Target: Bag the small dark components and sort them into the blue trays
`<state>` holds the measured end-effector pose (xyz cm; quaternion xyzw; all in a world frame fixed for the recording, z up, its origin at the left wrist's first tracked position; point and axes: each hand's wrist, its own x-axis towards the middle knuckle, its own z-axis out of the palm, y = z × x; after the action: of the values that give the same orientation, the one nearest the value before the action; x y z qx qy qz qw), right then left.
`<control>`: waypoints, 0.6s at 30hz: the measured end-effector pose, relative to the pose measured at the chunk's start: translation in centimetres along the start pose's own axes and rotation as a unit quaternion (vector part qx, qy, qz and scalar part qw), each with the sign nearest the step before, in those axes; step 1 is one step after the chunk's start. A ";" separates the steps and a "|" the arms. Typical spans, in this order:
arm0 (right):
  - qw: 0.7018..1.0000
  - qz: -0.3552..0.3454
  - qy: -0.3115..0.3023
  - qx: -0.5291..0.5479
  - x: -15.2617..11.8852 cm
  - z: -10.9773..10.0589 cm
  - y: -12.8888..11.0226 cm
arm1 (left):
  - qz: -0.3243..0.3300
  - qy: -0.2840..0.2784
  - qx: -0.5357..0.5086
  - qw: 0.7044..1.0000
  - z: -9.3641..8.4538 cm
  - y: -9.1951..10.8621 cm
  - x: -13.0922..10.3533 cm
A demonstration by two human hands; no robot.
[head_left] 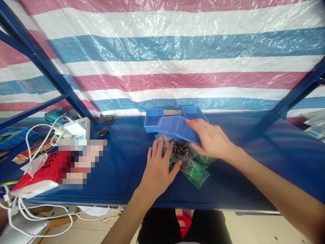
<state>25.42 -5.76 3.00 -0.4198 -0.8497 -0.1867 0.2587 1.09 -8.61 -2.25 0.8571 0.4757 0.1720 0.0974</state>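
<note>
My right hand (214, 139) grips one end of a blue plastic bin (175, 126), which is tilted above the table with its underside or side toward me. Beneath it lies a clear plastic bag with small dark metal parts (180, 149); their exact kind is too small to tell. My left hand (159, 166) rests with fingers spread at the left edge of these bags, holding nothing. Close to both hands is a green bag (196, 173), its contents unclear. Behind the tilted bin stand two more blue bins, a left one (151, 128) and a right one (195, 111).
On the left of the blue table (122, 169) are a white power strip (85, 127) with plugs and cables, a red packet (50, 166), a can (57, 116) and a black mouse (102, 132). A striped plastic sheet (177, 47) hangs behind, between blue frame posts.
</note>
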 end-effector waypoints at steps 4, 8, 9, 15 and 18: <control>1.000 0.006 0.005 -0.009 -0.2 -0.2 1.2 | 0.000 -0.010 -0.008 1.000 0.0 -0.1 -0.1; 0.995 0.059 0.077 0.014 -0.4 0.3 2.0 | -0.006 0.001 -0.040 0.999 -0.9 -0.3 -0.2; 0.988 0.098 0.118 0.032 -0.3 0.5 2.1 | -0.011 0.008 -0.049 0.999 -1.4 -0.4 0.0; 0.860 0.351 0.262 0.262 0.7 2.3 2.5 | 0.074 0.066 -0.044 0.994 -4.8 0.0 4.3; 0.810 0.388 0.243 0.366 0.8 3.4 2.6 | 0.187 0.076 0.012 0.979 -4.9 0.0 7.7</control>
<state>26.17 -1.95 1.08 -0.5294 -0.5309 0.1581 0.6426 2.92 -2.02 3.86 0.9168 0.3146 0.2455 0.0166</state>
